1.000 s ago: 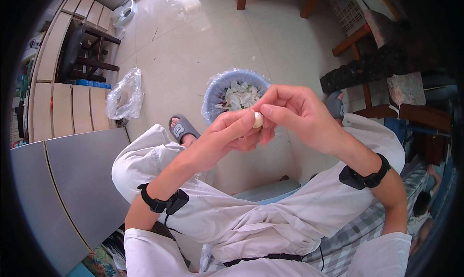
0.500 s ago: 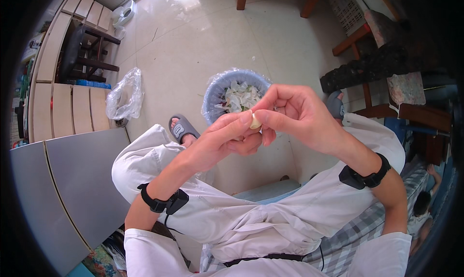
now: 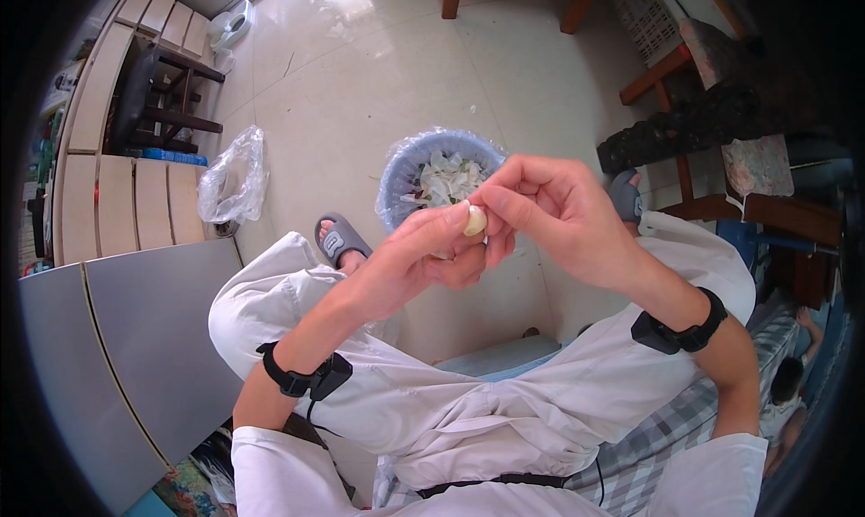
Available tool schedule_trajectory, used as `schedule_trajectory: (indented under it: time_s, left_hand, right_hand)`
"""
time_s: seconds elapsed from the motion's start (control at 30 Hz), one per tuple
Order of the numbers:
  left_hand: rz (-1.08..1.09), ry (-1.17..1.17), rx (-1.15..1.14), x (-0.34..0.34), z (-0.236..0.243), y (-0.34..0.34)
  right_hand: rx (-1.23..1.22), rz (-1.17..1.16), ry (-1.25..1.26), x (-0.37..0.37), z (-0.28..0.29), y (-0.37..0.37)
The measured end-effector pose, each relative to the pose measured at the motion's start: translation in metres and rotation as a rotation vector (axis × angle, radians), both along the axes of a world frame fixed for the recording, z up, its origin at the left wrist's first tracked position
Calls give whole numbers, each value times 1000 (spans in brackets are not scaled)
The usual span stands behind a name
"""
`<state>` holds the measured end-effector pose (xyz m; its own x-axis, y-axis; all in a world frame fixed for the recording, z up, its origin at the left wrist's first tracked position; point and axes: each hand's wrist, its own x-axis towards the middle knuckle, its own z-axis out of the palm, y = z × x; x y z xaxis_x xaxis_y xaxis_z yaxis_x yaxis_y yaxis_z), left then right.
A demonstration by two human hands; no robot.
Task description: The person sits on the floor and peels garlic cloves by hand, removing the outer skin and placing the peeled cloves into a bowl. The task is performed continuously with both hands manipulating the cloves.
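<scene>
A pale, peeled-looking garlic clove (image 3: 475, 221) sits between the thumb and fingers of my left hand (image 3: 410, 256), which is closed on it. Against the clove's upper right side, my right hand (image 3: 572, 224) has thumb and forefinger pinched together; whatever is between them is too small to tell. Just beyond both hands stands a blue bin (image 3: 393, 192) lined with clear plastic. White papery peels (image 3: 443, 180) lie in it, and my hands cover its near right part.
A crumpled clear plastic bag (image 3: 236, 179) and a dark stool (image 3: 167, 111) are at the left, by a grey cabinet (image 3: 162, 337). Wooden furniture legs (image 3: 586, 3) stand at the far right. Another person (image 3: 788, 382) is at the right edge, near checked bedding (image 3: 658, 454).
My right thumb has shifted up off the clove, so more of the clove shows. My left hand keeps its hold in nearly the same place.
</scene>
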<state>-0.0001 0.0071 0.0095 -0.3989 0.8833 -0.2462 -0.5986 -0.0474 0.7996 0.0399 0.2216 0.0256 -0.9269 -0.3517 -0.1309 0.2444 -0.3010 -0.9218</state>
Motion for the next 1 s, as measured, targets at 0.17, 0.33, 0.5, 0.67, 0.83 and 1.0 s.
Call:
schedule_trajectory:
  time_s: [0.17,0.33,0.5,0.67,0.83,1.0]
  left_hand:
    - [35,-53,17,0,-4,-2]
    - [21,-36,41,1,-10,-4]
    - [17,-42,48,1,-8,-3]
    - [16,-28,31,3,-4,-2]
    - [-14,-7,17,2,-3,-2]
    - [-33,-59,26,3,-5,-5]
  right_hand:
    - [45,-61,43,0,6,-3]
    - [37,-71,77,1,-5,-1]
    - [34,-65,26,0,-1,1]
    - [36,-72,-9,1,1,0]
    - [26,-84,-8,1,-2,-1]
    - [69,-131,-15,1,-6,-1]
